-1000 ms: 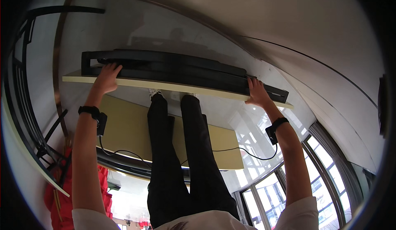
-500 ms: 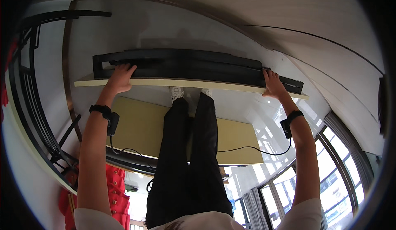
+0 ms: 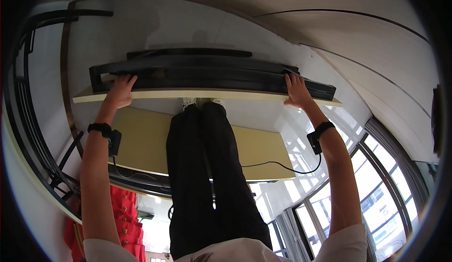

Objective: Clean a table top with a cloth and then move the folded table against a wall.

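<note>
A long folding table stands on its edge before my legs, its cream top (image 3: 188, 93) showing as a narrow strip facing me. Along its far side runs the folded black metal frame (image 3: 183, 76). Near the left end, my left hand (image 3: 121, 92) grips it, fingers over the black frame and thumb on the cream edge. My right hand (image 3: 296, 91) has the same hold towards the right end. Beyond the frame, a separate-looking black bar (image 3: 188, 53) shows; how it joins is hidden. My shoes (image 3: 189, 102) are partly behind the cream edge.
Another cream tabletop (image 3: 259, 151) lies behind my legs. Folded black-framed tables (image 3: 28, 116) lean at the left. Red covered chairs (image 3: 126, 215) stand at the lower left. A pale wall (image 3: 367, 50) and windows (image 3: 376, 196) are on the right. Thin cables (image 3: 263, 163) hang from my wrist bands.
The table and both hands have shifted a little left in the picture, as have my legs. A black bar now sticks out further beyond the frame. Both grips stay the same.
</note>
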Tool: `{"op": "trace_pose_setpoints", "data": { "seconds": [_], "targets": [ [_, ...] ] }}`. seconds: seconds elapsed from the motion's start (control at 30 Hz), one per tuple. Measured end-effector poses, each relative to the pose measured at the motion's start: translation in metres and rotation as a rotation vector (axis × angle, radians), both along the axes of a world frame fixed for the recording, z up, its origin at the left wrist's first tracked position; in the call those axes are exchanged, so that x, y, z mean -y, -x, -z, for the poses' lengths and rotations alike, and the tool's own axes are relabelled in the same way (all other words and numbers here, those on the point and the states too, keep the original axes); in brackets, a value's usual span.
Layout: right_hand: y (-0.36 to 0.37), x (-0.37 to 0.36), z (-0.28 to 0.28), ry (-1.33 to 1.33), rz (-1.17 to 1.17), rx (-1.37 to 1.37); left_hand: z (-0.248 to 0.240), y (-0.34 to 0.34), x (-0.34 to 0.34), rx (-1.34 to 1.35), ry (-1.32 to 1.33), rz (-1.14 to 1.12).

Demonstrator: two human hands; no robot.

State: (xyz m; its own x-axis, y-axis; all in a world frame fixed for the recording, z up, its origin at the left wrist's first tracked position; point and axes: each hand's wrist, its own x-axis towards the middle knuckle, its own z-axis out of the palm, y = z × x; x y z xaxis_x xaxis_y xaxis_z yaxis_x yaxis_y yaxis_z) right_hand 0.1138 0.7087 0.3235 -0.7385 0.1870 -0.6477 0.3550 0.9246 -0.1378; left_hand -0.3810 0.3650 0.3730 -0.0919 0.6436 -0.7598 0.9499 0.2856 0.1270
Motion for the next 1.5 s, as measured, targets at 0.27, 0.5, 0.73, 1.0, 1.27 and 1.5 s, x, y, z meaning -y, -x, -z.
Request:
{"op": "trace_pose_setpoints", "data": {
  "seconds": [0.27, 0.5, 0.73, 1.0, 1.27, 1.5],
  "targets": [
    [0.006, 0.002, -0.002, 0.003, 0.008, -0.006, 0.000, 0.003, -0.001, 0.020, -0.057, -0.003],
    [0.003, 0.005, -0.002, 0.050, 0.054, 0.056, -0.001, 0.013, -0.014, 0.053, 0.015, 0.033],
    [0.002, 0.017, -0.001, 0.087, 0.100, 0.071, 0.000, 0.025, -0.016, 0.071, 0.000, 0.035],
    [-0.016, 0.056, -0.005, 0.084, 0.191, 0.052, 0.003, 0.030, -0.021, 0.038, -0.052, 0.133],
    [-0.049, 0.115, -0.013, 0.042, 0.268, 0.077, -0.003, 0.014, -0.014, 0.027, -0.080, 0.247],
    [-0.060, 0.141, -0.015, -0.015, 0.296, 0.063, -0.011, 0.001, -0.007, 0.034, -0.109, 0.250]
  ]
}}
